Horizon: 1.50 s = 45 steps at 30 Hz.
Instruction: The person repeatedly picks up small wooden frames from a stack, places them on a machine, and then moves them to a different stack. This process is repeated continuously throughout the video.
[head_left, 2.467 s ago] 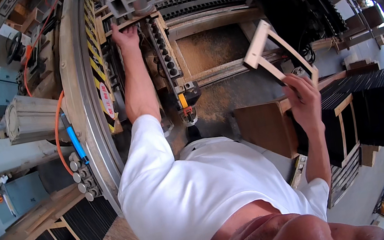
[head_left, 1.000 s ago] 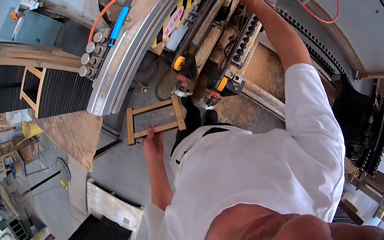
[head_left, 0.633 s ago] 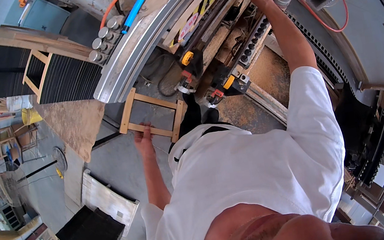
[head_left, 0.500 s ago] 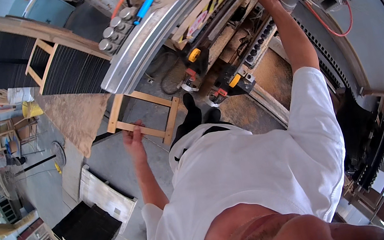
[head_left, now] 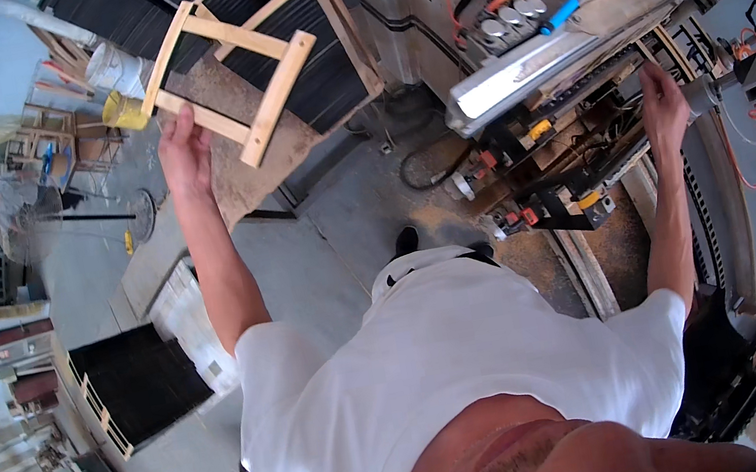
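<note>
In my left hand (head_left: 186, 153) is one rail of a small light-wood frame (head_left: 280, 97), pinched between fingers and thumb. The frame is tilted, raised above a brown board (head_left: 239, 184) and in front of a stack of black slatted panels (head_left: 314, 52). Another pale wooden frame (head_left: 277, 3) shows behind it, against the stack. On the right, my right hand (head_left: 664, 108) is at the machine (head_left: 570, 129), beside pale wooden slats (head_left: 664, 53). Its fingers are curled together; whether anything is between them is too small to make out.
The machine's metal beam (head_left: 522, 82) carries round silver knobs and a blue air gun (head_left: 559, 16). Sawdust lies on the floor below. A black panel stack (head_left: 141, 388) stands at lower left. Another person (head_left: 19, 211) is far left, near a floor fan (head_left: 145, 215).
My body has turned left. My left hand has carried the wooden frame away from the machine, up over the brown board by the black stack. The right hand remains by the machine.
</note>
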Available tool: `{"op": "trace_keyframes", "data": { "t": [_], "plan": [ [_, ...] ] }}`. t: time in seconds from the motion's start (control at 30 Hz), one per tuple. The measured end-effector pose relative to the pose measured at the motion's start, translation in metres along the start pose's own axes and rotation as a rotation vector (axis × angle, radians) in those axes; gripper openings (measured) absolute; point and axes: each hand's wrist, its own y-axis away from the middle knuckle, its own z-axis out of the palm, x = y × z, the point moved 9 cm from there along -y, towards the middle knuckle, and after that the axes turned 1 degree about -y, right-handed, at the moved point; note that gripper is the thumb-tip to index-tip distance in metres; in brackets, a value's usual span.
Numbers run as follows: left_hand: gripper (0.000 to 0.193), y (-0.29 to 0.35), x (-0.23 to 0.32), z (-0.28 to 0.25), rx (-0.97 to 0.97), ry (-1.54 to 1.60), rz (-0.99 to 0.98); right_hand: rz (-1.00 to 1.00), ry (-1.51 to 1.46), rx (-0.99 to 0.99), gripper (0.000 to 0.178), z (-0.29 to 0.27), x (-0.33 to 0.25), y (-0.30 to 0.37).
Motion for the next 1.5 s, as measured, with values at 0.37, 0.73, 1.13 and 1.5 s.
{"op": "trace_keyframes", "data": {
  "t": [0.37,0.73,1.13,1.5],
  "plan": [
    [0.038,-0.211,-0.010,0.040,0.013,-0.612,-0.036,0.483,0.002,-0.188,0.022,0.048,-0.025,0.217],
    [0.053,-0.087,0.029,0.169,-0.544,-1.428,0.801,0.589,-0.010,-0.226,0.024,0.085,-0.019,0.311],
    [0.069,-0.078,0.028,0.189,-0.451,-1.353,0.869,0.648,0.134,-0.123,0.023,-0.016,-0.021,0.393],
    [0.015,0.231,-0.113,0.216,-0.798,-0.349,0.400,0.595,0.859,0.234,0.027,-0.294,-0.142,0.459]
  ]
}}
